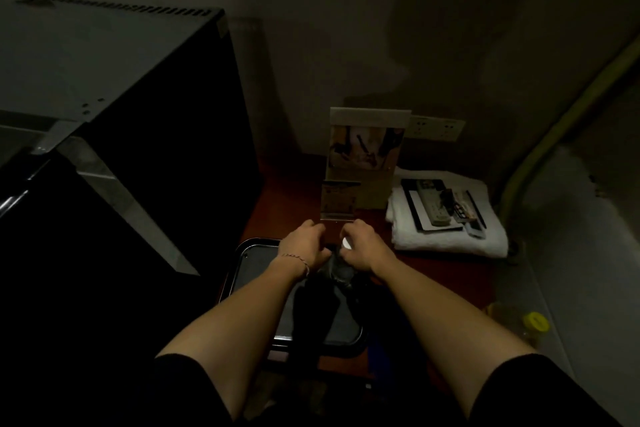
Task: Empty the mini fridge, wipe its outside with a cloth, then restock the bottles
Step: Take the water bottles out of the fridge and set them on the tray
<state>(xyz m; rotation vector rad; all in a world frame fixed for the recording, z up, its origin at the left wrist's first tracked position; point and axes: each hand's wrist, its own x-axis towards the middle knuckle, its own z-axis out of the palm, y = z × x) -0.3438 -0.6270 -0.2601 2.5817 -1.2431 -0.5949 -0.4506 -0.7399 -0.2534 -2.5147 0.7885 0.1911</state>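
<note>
Both hands meet over the far edge of the tray, the left hand and right hand with fingers curled into a dark cloth hanging between them. The fridge stands to the left, nearer the left hand, its door apparently ajar. A yellow-capped bottle sits low right.

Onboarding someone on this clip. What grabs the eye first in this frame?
The two bare forearms reaching forward to mid-frame, where the left hand and right hand meet over a dark cloth above a black tray. The black mini fridge fills the left side. At right, a folded white towel with a remote control on it is the brightest patch, below a standing card display.
</note>
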